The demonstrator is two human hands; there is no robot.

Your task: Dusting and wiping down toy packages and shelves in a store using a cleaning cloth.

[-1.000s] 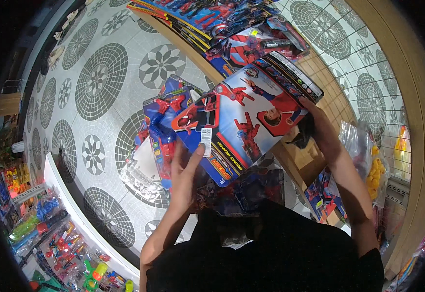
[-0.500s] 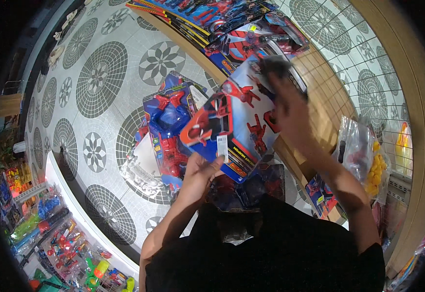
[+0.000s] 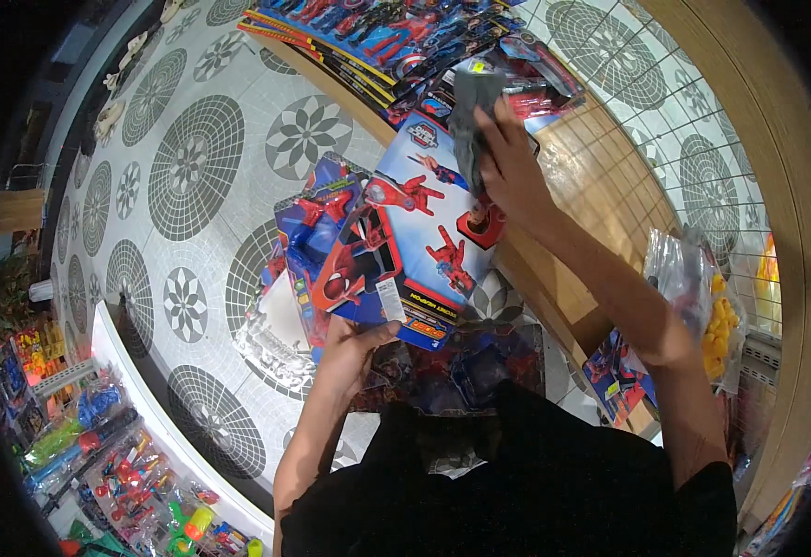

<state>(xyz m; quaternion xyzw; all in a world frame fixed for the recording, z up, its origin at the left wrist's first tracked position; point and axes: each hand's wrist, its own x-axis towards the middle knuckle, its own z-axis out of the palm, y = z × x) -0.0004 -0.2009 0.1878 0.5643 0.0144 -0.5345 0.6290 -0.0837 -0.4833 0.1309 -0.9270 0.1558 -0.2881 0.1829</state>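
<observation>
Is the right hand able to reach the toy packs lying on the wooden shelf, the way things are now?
Probably yes. The right hand is at the top edge of the blue toy box, right beside the toy packs on the wooden shelf. Nothing lies between, though its fingers hold a grey cloth.

Right hand is no longer at the right edge of the blue toy package: it leaves the edge, crosses the top corner half a second ago, and now presses a grey cloth on the upper part of the package, cloth bunched under the fingers. Package tilts, top corner swinging away from the body. Left hand shifts from the lower face to the bottom edge, thumb on top.
</observation>
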